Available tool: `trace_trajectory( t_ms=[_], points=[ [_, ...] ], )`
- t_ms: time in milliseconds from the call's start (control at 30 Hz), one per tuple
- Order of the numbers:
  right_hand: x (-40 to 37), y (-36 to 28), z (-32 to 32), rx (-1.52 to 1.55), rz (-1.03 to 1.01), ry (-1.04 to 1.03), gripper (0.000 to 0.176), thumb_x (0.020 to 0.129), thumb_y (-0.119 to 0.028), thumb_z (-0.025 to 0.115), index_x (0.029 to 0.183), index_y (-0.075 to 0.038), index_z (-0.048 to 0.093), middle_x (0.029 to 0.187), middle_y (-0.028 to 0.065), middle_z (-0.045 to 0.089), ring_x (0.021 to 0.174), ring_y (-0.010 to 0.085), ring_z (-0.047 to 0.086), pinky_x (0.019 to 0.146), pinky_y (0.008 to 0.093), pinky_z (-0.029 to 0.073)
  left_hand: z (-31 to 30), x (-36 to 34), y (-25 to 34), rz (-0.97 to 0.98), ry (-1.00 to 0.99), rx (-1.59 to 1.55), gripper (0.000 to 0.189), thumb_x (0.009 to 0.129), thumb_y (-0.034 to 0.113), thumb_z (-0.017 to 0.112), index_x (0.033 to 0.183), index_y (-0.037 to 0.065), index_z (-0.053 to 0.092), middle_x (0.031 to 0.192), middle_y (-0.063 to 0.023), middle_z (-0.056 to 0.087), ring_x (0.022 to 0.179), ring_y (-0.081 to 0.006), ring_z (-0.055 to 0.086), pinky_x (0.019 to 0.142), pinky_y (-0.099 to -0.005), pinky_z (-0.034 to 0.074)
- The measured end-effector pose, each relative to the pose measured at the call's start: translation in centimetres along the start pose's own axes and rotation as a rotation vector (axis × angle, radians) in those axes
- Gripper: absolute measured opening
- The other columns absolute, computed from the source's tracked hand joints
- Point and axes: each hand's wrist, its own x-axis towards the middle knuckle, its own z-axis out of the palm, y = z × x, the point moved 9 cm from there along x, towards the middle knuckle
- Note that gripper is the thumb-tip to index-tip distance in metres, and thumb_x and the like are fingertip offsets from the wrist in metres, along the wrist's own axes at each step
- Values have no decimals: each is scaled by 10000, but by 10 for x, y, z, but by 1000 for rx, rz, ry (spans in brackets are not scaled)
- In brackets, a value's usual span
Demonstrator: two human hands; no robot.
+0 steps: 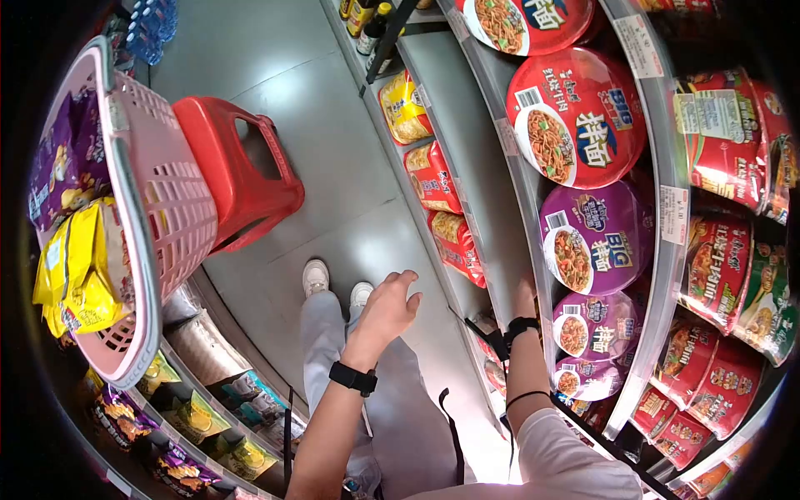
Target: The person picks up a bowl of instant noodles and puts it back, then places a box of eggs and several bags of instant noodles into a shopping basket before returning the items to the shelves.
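My left hand (388, 310) hangs over the floor in front of my legs, with a black band on the wrist. It holds nothing; thumb and index finger are apart, the others loosely curled. My right hand (525, 302) reaches in at the shelf (467, 108) on the right, beside the purple noodle bowls (593, 237). Its fingers are hidden behind the shelf edge, so what it touches cannot be made out. Above the purple bowls sits a red noodle bowl (577, 118). Red noodle packs (433, 177) lie on the lower shelf.
A pink basket (171, 187) with a yellow bag (82, 271) and a purple bag (75, 158) stands at the left on a red stool (237, 171). Snack bags (196, 417) line the lower-left shelf. More noodle packs (721, 267) hang at far right.
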Motion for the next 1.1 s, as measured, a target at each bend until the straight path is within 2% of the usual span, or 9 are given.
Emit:
trace_trajectory(
  t_ms=[67,167,433,633,700,800,933,1033,1100],
  points=[
    [24,-153,-6,-313,-333,129,360,876,-150,434,1195,15,454,1244,159,460,1142,323,431,939,521,346,8,13,-10,-5,-40,-6,303,782,116,578,1057,6,520,994,-234,558,897,-386,555,782,-424,448],
    [37,-170,13,-677,-492,24,350,877,-140,437,1190,16,456,1233,155,462,1139,310,428,944,504,343,20,25,-31,-19,-62,-14,294,784,124,581,1052,17,528,996,-226,564,897,-377,560,776,-421,450],
    [30,-147,38,-1534,-911,60,312,856,-77,474,1154,17,473,1162,130,491,1070,262,463,931,437,366,15,34,-74,-53,-30,81,272,779,127,590,1027,23,546,954,-213,582,883,-353,571,766,-410,450],
    [14,-58,22,-1924,-1094,-8,291,840,-30,502,1127,18,485,1108,111,514,1019,226,490,921,387,383,24,28,-64,-36,-18,31,265,778,121,593,1014,10,546,949,-206,586,879,-338,576,763,-385,456],
    [10,-28,16,-1958,-1113,-54,286,835,-14,511,1118,18,489,1091,105,521,1001,214,499,918,370,389,30,23,-61,-74,-65,64,261,786,112,598,1010,-8,542,961,-187,597,901,-298,589,761,-346,471],
    [-1,-2,12,-1882,-1060,-117,279,827,9,525,1105,19,495,1064,96,532,976,196,512,913,345,397,34,13,-57,-64,-67,62,250,792,116,588,1003,-14,545,951,-184,603,904,-300,591,769,-336,470],
    [-14,12,3,-1604,-881,-259,198,840,10,501,1037,17,522,1028,64,548,887,136,516,810,274,413,38,3,-52,-81,-64,-9,263,791,133,587,1012,-5,547,949,-187,601,883,-303,590,769,-347,464],
    [-30,29,-7,-1485,-714,-192,193,834,18,513,1026,1,530,1037,73,547,904,145,516,813,279,416,44,1,-49,-98,-74,-113,307,783,168,602,1042,18,538,959,-207,590,873,-326,581,771,-380,456],
    [-40,28,-7,-1563,-639,-244,173,829,21,534,995,-28,543,991,60,574,876,133,531,826,288,419,51,0,-48,-140,-81,-160,355,786,191,611,1081,17,516,993,-206,584,887,-315,581,778,-372,459]
  ],
)
